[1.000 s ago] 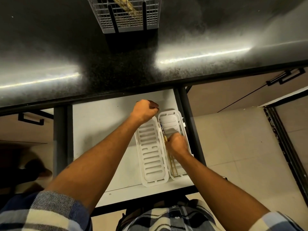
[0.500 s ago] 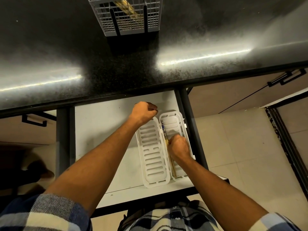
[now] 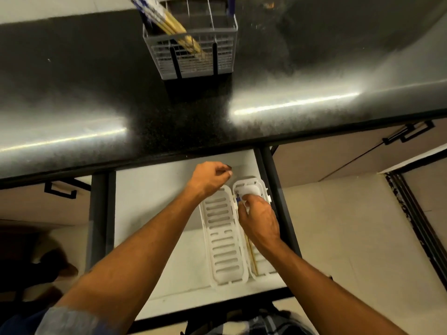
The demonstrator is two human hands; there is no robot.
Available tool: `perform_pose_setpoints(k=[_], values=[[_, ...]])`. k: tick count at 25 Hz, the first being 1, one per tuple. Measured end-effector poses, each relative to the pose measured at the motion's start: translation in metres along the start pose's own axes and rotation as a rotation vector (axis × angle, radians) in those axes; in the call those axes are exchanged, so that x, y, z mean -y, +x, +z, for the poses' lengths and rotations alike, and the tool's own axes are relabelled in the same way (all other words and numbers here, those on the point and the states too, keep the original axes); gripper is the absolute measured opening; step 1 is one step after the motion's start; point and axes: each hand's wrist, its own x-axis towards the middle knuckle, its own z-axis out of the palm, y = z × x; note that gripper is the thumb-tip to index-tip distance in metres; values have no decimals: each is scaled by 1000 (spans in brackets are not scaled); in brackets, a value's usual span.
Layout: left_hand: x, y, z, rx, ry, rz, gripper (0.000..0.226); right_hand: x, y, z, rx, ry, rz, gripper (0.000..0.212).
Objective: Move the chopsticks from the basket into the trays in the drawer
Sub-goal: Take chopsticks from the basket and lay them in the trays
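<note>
**Chopsticks set down in the right tray; more remain in the basket**

The right hand [image 3: 260,220] has moved from the middle of the right tray [image 3: 262,187] toward its far end, fingers loosely curled over the laid chopsticks [image 3: 251,255]; whether it grips them cannot be told. The left hand [image 3: 209,178] stays loosely clenched at the far end of the left tray [image 3: 225,238], which is empty; what it holds, if anything, cannot be told. The view has tilted up, so the basket [image 3: 191,54] on the table [image 3: 96,97] shows further chopsticks [image 3: 169,22]: the task is partly done. The table's edge overhangs the drawer [image 3: 150,201], narrowing access.
</note>
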Motion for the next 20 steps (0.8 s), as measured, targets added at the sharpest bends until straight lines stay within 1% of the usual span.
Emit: perform_pose_setpoints(k=[2, 5, 8, 10, 13, 17, 20], values=[[-15, -6, -27, -44, 8, 83, 29, 21, 8, -20, -94, 26, -131, 20], [-48, -8, -97, -210, -41, 184, 25, 69, 33, -61, -314, 75, -370, 17], [-87, -7, -171, -384, -61, 273, 24, 123, 66, -100, -436, 130, -487, 18], [-108, -7, -211, -511, -52, 309, 22, 156, 89, -121, -448, 176, -573, 18], [-130, 0, -253, -661, -10, 325, 23, 206, 117, -149, -368, 170, -673, 25], [-139, 15, -279, -680, 29, 279, 32, 262, 147, -179, -361, 58, -703, 37], [-137, 18, -284, -688, 43, 265, 32, 287, 160, -190, -355, 13, -694, 40]])
